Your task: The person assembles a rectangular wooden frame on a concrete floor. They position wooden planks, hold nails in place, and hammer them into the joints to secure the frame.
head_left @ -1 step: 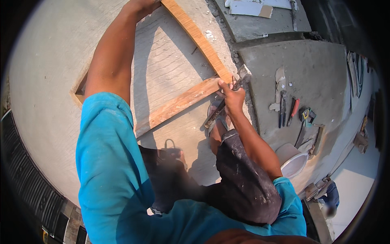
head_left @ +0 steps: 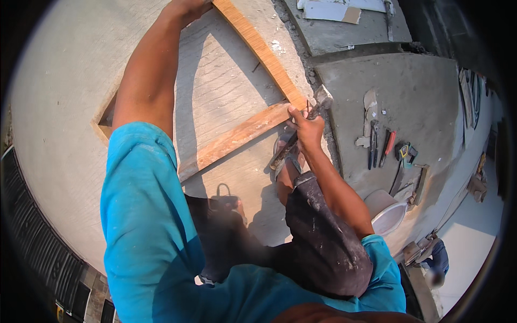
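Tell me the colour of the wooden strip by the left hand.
The wooden strip is orange-brown with fine streaks, seen in the head view.

Boards point(head_left: 260, 51): ends meeting beside right hand point(head_left: 311, 133)
Hammer point(head_left: 288, 147): in the same hand
Pliers point(head_left: 373, 144): on slab point(head_left: 420, 97), right of hammer
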Motion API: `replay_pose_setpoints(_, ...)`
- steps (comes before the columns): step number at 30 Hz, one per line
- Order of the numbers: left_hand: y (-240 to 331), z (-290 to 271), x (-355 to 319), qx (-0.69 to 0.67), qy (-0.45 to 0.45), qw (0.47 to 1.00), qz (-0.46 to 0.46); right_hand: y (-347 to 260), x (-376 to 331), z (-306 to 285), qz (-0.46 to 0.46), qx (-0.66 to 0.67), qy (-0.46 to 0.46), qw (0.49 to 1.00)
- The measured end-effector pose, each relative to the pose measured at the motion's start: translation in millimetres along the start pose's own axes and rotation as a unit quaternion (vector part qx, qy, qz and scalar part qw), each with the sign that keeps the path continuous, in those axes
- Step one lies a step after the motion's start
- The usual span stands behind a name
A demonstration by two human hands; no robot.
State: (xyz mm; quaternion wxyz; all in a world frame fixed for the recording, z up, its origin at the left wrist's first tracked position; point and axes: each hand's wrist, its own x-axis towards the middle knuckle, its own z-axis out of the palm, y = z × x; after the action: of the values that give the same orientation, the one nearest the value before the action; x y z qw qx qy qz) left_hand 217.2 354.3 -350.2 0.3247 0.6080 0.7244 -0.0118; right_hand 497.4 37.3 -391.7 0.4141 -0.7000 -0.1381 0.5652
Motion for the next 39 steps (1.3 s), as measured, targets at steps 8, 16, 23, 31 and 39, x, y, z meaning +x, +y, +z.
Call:
replay_pose_setpoints(8,-24.6,73.3,-25.1,0.026,0.348,0.889,0.296,-4.6,6.9,-9.4,-0.005,-0.075,0.056,0.996)
replay_pose_setpoints(16,69.4,179.3,-261.4,-0.445,-0.032,0.864,0.235,-18.8,-34.3,-18.8,-0.037,-0.098,0.044,0.993)
replay_pose_setpoints(23,109.7,177.6,-306.3,-0.687,-0.131,0.705,0.117,-37.7,-97.2,-33.4,-0.139,-0.020,0.031,0.990)
replay_pose_setpoints(31,92.2,246.0,-352.1,-0.740,-0.135,0.659,0.000,16.5,-133.8,-72.7,-0.173,-0.139,0.078,0.972)
replay_pose_setpoints(39,8.5,337.7,-329.3,-0.161,0.143,0.946,0.243,108.5,-127.3,-161.9,-0.025,-0.079,0.042,0.996)
